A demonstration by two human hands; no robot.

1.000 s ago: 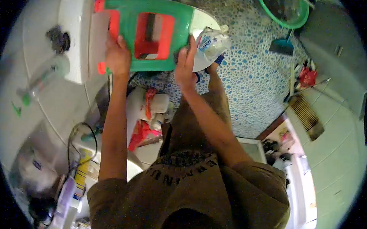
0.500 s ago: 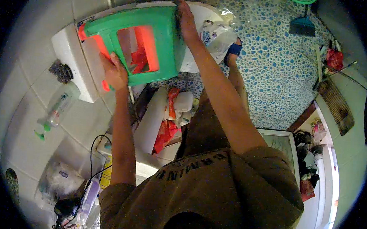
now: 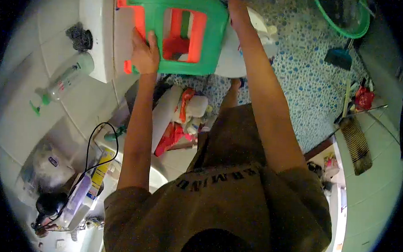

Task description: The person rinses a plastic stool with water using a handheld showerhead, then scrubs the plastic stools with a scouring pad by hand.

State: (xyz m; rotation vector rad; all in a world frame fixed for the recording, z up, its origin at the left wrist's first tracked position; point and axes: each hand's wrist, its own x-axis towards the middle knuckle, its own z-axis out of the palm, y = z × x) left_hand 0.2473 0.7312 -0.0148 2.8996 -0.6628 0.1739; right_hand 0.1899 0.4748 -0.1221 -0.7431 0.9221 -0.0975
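Note:
A green and orange plastic stool, with a square opening in its face, is held up over a white toilet-like fixture. Its orange side bar lies in the grip of my left hand, thumb on the green frame and fingers wrapped behind. My right hand is at the stool's far upper-right corner, near the top of the picture; its fingers are mostly hidden or cut off there, though the palm side presses on the green edge.
On the left, a pump bottle and a dark scrubber are near a white ceramic tank. A teal broom and green basin are on the right, past the pebble-patterned floor. A hair dryer lies lower left.
The stool and both hands have moved up and to the right in view, and the stool looks more level. The camera view has shifted, bringing more of the green basin into sight.

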